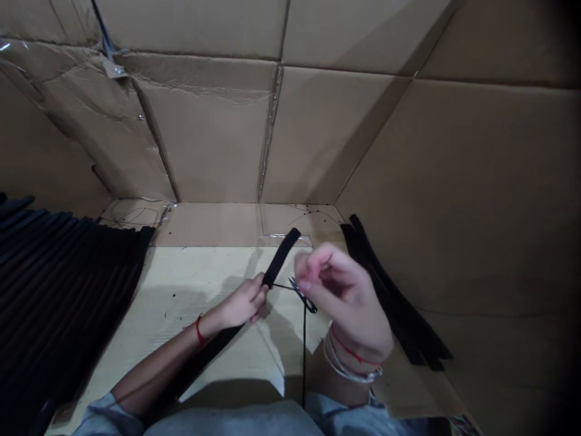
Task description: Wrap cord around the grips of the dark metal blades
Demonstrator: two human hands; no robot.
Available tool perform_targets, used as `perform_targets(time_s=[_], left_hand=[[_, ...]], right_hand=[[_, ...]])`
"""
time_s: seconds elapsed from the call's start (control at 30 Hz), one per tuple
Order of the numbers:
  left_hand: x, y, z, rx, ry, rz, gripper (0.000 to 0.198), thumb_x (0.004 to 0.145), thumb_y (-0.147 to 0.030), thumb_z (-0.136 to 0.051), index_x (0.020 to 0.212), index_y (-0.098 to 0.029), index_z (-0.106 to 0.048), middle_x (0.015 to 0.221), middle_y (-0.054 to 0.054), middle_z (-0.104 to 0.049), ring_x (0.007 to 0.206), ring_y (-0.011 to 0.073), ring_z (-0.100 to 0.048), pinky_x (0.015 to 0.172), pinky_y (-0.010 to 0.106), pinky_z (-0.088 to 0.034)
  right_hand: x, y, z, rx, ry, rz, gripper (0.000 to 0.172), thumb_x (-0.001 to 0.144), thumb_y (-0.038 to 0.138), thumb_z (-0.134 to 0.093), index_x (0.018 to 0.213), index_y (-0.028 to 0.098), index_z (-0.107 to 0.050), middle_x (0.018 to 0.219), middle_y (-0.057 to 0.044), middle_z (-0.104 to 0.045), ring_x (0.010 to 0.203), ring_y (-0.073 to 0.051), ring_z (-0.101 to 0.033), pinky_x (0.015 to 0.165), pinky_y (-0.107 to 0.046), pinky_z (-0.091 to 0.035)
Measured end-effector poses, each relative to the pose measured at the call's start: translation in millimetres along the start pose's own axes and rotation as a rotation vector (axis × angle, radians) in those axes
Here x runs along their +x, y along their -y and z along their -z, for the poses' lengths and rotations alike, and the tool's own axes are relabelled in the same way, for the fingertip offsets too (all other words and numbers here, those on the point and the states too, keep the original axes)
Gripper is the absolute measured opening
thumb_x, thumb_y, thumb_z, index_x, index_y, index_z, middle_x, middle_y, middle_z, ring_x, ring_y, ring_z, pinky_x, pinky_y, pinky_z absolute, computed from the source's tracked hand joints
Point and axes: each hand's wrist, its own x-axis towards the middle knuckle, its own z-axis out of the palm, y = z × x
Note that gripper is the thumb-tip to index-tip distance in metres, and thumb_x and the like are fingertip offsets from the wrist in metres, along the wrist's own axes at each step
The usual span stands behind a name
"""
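My left hand is closed around a long, flat black strip. Its free end sticks out past my fingers, and the rest runs back under my forearm toward my lap. A thin black cord stretches from the strip beside my left fingers toward the right. My right hand is raised just to the right, thumb and fingers curled together in a pinch; what they hold, if anything, is not clear. Just below its thumb are small dark scissors, partly covered. A cord length runs from near them toward my body.
Many black strips lie in a dense row at the left. Several more black strips rest along the right side. Cardboard walls enclose the back and sides of the pale work surface. Loose thread lies at the back left.
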Motion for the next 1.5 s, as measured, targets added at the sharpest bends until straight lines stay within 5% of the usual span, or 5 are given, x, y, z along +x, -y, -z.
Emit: perform_targets(time_s=[0.13,0.4,0.67,1.1,1.5], left_hand=[[2,-19,33.4,-0.098,-0.128,-0.034,0.032,0.096,-0.049,-0.037,0.103,-0.018,-0.044,0.055,-0.009,-0.044,0.037,0.0066,-0.043,0.039,0.017,-0.031],[-30,-66,75.2,-0.416,-0.243,-0.195,0.029,0.094,-0.040,-0.048,0.111,-0.017,-0.044,0.058,-0.010,-0.044,0.036,0.0050,-0.043,0.038,0.016,-0.033],[-54,-83,75.6,-0.589,-0.118,-0.280,0.024,0.097,-0.032,-0.045,0.114,-0.015,-0.048,0.060,-0.007,-0.047,0.037,0.0044,-0.045,0.038,0.016,-0.029],[-70,-99,76.9,-0.555,-0.350,-0.318,0.028,0.094,-0.032,-0.051,0.116,-0.015,-0.052,0.059,-0.006,-0.046,0.039,0.0045,-0.044,0.039,0.016,-0.028],[-63,-93,61.9,-0.578,-0.202,-0.257,0.022,0.098,-0.035,-0.040,0.106,-0.018,-0.049,0.054,-0.010,-0.038,0.031,0.0021,-0.035,0.034,0.013,-0.024]], right_hand=[[-8,3,-27,0.075,0.098,-0.020,0.029,0.081,0.012,-0.061,0.066,0.024,-0.039,0.060,0.004,-0.042,0.054,-0.013,-0.036,0.048,-0.027,-0.028],[14,-17,-33,0.238,-0.255,0.077,0.059,0.071,0.001,-0.069,0.062,0.022,-0.015,0.051,0.011,-0.016,0.046,-0.008,-0.015,0.046,-0.024,-0.021],[26,-25,-19,0.123,-0.395,0.071,0.053,0.064,0.000,-0.067,0.061,0.022,-0.018,0.051,0.011,-0.019,0.048,-0.008,-0.015,0.048,-0.024,-0.021],[27,-42,-16,-0.145,-0.129,0.034,0.041,0.065,0.004,-0.056,0.058,0.023,-0.021,0.053,0.009,-0.020,0.051,-0.008,-0.017,0.048,-0.025,-0.016],[73,-100,-27,-0.509,-0.130,0.007,0.019,0.072,0.015,-0.060,0.062,0.021,-0.045,0.053,0.007,-0.040,0.050,-0.012,-0.038,0.051,-0.026,-0.031]])
